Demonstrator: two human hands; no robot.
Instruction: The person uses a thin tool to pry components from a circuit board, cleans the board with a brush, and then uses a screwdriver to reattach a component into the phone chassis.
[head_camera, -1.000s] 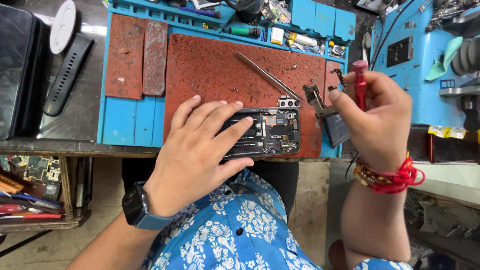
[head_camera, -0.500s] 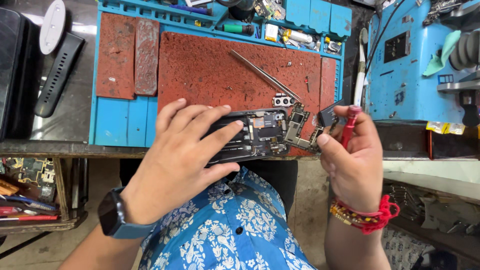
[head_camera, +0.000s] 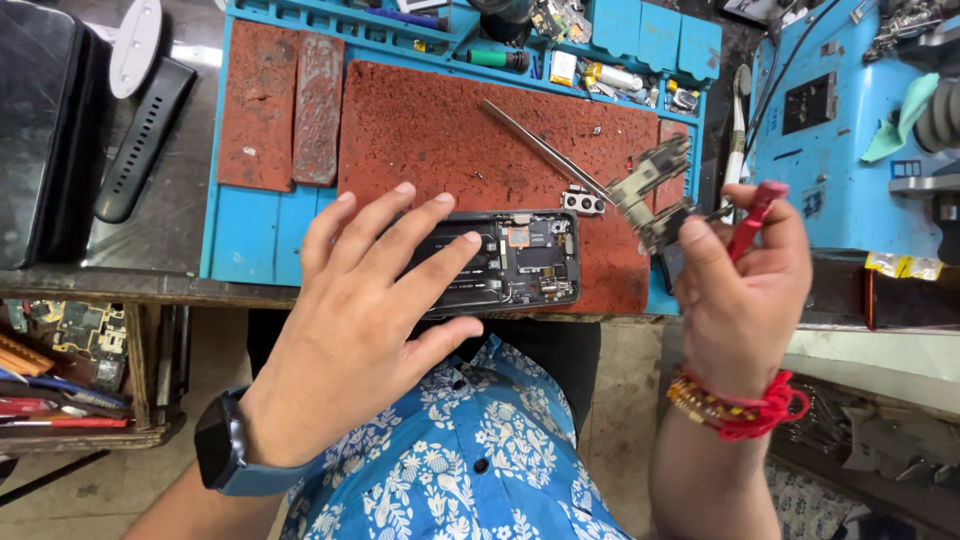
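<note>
Lifting clear of the opened black smartphone with exposed internals (head_camera: 500, 262), a small tan-and-metal circuit board assembly (head_camera: 655, 195) sits pinched in the right hand (head_camera: 740, 290), which also grips a red-handled tool (head_camera: 752, 218). Phone lies at the front edge of the rust-red work mat (head_camera: 450, 130) on the blue silicone repair tray (head_camera: 240, 235). Left hand (head_camera: 365, 300) rests flat, fingers spread, pressing the phone down; it grips nothing.

Doing this well, by my judgement: keep the left palm steady so the chassis cannot slide, and raise the board straight up, watching for any flex cable still attached; none is clear from this view.

A thin metal rod (head_camera: 540, 148) lies diagonally on the mat, with a small silver camera bracket (head_camera: 583, 203) just beside the phone's top corner.

Against half a second back: the right hand has risen and moved away from the phone, carrying the board higher; left hand holds the same place.
</note>
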